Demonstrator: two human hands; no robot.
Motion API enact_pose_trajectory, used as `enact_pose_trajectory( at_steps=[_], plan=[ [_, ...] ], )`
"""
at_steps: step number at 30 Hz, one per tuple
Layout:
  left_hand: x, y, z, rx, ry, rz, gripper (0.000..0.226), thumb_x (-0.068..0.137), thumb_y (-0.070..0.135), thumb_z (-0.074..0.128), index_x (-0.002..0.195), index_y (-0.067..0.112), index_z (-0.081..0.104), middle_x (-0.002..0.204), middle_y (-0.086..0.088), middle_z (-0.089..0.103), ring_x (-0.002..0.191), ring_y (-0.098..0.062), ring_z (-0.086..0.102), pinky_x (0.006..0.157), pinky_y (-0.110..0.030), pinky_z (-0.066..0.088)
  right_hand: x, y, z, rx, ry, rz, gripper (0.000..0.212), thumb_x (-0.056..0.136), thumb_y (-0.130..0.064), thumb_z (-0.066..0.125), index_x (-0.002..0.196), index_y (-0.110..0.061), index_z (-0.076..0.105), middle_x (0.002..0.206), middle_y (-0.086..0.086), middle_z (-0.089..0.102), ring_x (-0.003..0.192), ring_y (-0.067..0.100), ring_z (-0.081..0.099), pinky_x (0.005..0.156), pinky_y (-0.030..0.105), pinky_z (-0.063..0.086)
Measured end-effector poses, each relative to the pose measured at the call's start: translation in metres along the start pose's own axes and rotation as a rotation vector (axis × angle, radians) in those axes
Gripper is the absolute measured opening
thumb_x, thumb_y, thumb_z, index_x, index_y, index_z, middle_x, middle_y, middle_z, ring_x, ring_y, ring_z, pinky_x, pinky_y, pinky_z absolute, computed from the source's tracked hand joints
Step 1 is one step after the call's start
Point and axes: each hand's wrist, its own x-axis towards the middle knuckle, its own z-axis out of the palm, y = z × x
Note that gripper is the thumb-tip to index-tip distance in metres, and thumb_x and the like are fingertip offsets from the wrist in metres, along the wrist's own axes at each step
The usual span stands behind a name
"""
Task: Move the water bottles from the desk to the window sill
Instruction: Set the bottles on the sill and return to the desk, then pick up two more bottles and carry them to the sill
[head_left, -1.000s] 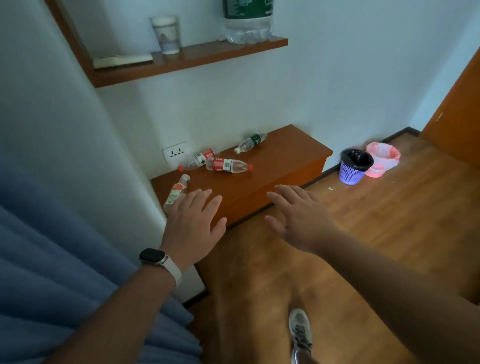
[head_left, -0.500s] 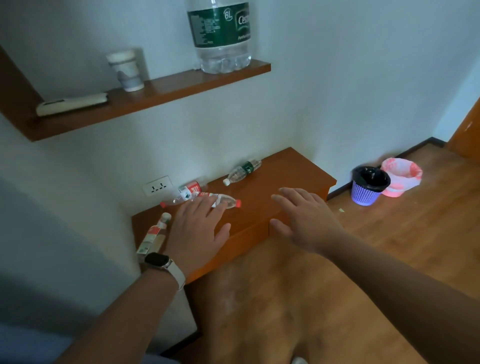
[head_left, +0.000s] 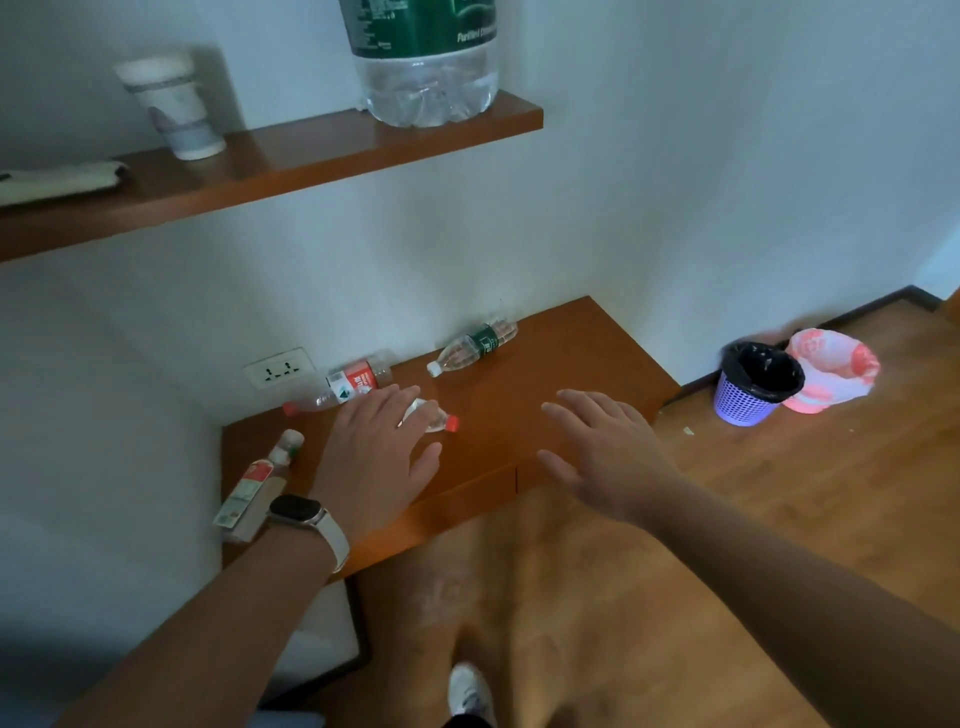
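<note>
Several plastic water bottles lie on their sides on the brown desk (head_left: 561, 374). A green-labelled bottle (head_left: 475, 346) lies at the back. A red-labelled bottle (head_left: 343, 389) lies by the wall. Another red-capped bottle (head_left: 434, 418) is partly hidden under my left hand (head_left: 376, 452), which hovers over it with straight spread fingers. One more bottle (head_left: 254, 486) lies at the desk's left edge beside my wrist. My right hand (head_left: 605, 452) is open above the desk's front edge, holding nothing. The window sill is not in view.
A wall shelf (head_left: 322, 150) above the desk carries a large water jug (head_left: 423, 57), a paper cup (head_left: 171, 104) and a flat pale object. A wall socket (head_left: 280, 368) sits behind the bottles. A purple bin (head_left: 756, 384) and pink-bagged bin (head_left: 831, 371) stand on the wooden floor to the right.
I have come closer to the desk and the blue curtain has left the view. Both hands have reached forward; my left hand now covers the red-capped bottle.
</note>
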Motion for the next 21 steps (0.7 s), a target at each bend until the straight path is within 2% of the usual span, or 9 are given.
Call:
enact_pose_trajectory(
  at_steps=[4, 8, 12, 21],
  plan=[
    [0.011, -0.016, 0.032, 0.003, 0.001, -0.002, 0.04, 0.088, 0.04, 0.061, 0.122, 0.019, 0.065, 0.127, -0.01, 0.065, 0.122, -0.033, 0.058, 0.103, -0.053, 0.043, 0.037, 0.002, 0.011, 0.017, -0.046, -0.013, 0.061, 0.096, -0.062, 0.032, 0.148, -0.031, 0.031, 0.157, -0.005, 0.031, 0.145, 0.019, 0.026, 0.117, 0.041, 0.021],
    [0.03, -0.044, 0.069, -0.034, -0.043, -0.081, 0.041, 0.088, 0.04, 0.068, 0.122, 0.019, 0.066, 0.129, -0.009, 0.065, 0.124, -0.033, 0.058, 0.103, -0.051, 0.043, 0.081, 0.005, 0.022, 0.018, -0.09, -0.022, 0.061, 0.096, -0.063, 0.029, 0.149, -0.032, 0.027, 0.158, -0.007, 0.027, 0.146, 0.018, 0.022, 0.12, 0.042, 0.02],
    [0.06, -0.072, 0.101, -0.077, -0.103, -0.135, 0.046, 0.084, 0.039, 0.074, 0.124, 0.018, 0.065, 0.13, -0.01, 0.065, 0.123, -0.033, 0.059, 0.103, -0.054, 0.044, 0.13, 0.014, 0.036, 0.014, -0.147, -0.018, 0.061, 0.096, -0.063, 0.029, 0.149, -0.033, 0.026, 0.158, -0.007, 0.027, 0.146, 0.018, 0.022, 0.118, 0.042, 0.018],
    [0.117, -0.143, 0.14, -0.056, -0.128, -0.132, 0.048, 0.084, 0.036, 0.074, 0.126, 0.014, 0.065, 0.126, -0.01, 0.066, 0.118, -0.032, 0.06, 0.098, -0.049, 0.048, 0.224, 0.029, 0.057, -0.05, -0.134, -0.038, 0.058, 0.096, -0.058, 0.038, 0.146, -0.028, 0.035, 0.153, -0.002, 0.037, 0.142, 0.022, 0.032, 0.114, 0.043, 0.028]
  ],
)
